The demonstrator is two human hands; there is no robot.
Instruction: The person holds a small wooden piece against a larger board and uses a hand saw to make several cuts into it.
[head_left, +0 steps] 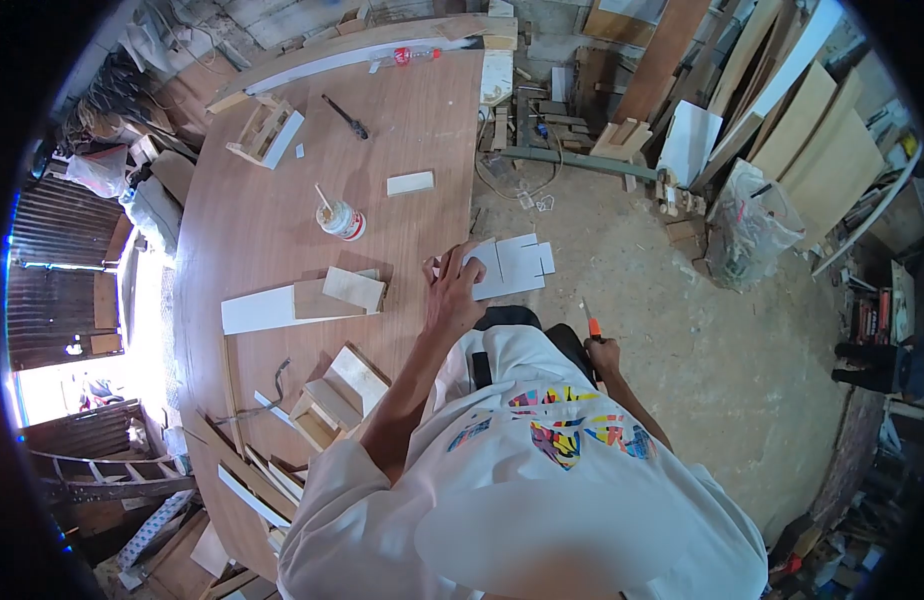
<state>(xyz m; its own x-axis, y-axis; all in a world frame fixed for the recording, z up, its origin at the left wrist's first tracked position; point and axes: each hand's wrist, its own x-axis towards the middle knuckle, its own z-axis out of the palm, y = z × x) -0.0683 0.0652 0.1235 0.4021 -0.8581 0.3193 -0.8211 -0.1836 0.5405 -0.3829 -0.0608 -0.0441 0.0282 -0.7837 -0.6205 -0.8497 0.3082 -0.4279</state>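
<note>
A long table [282, 230] runs away from the person, its right edge beside the floor. A cut board [514, 266] overhangs that right edge, with the left hand [454, 290] on top of it. The right hand [604, 355] is off the table, right of the board, holding a tool [590, 324]. A glue bottle [340, 220] stands left of and beyond the board, a small block [410, 183] farther off. Flat panels [302, 300] lie left of the hand, stacked pieces [332, 395] nearer.

No legible text anywhere: the glue bottle [341, 220] label is too blurred, and the colourful print on the white shirt [572, 438] stays unreadable
</note>
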